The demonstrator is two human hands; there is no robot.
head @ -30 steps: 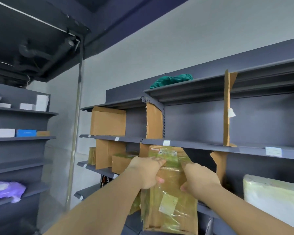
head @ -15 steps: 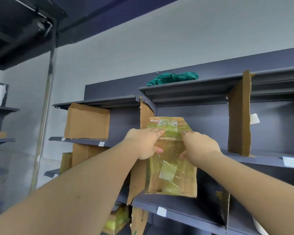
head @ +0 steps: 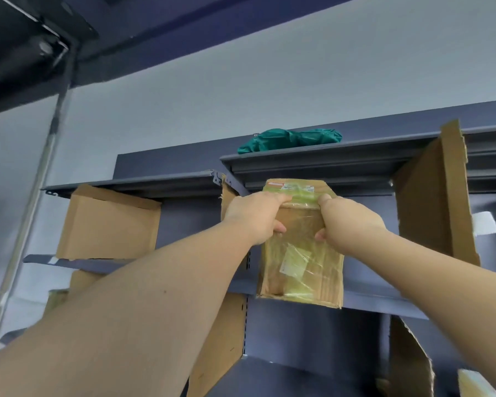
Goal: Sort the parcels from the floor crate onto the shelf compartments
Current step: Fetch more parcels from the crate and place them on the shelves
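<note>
A flat cardboard parcel [head: 301, 270] wrapped in yellowish clear plastic stands upright in front of the upper compartment of the dark grey shelf [head: 384, 306]. Its lower edge is level with the shelf board's front lip. My left hand [head: 255, 216] grips its upper left edge and my right hand [head: 347, 222] grips its upper right edge, thumbs on the near face. The compartment lies between a cardboard divider [head: 228, 196] on the left and a taller cardboard divider [head: 438, 202] on the right.
A brown cardboard box [head: 109, 224] fills the compartment to the left. A green cloth bundle [head: 289, 138] lies on the top shelf. More cardboard dividers [head: 218, 348] and a yellowish parcel [head: 473, 385] sit in the lower compartments. A metal pole [head: 38, 190] stands at left.
Both hands have lifted the parcel from the lower compartment level up to the upper compartment. My view has tilted upward and moved closer to the shelf.
</note>
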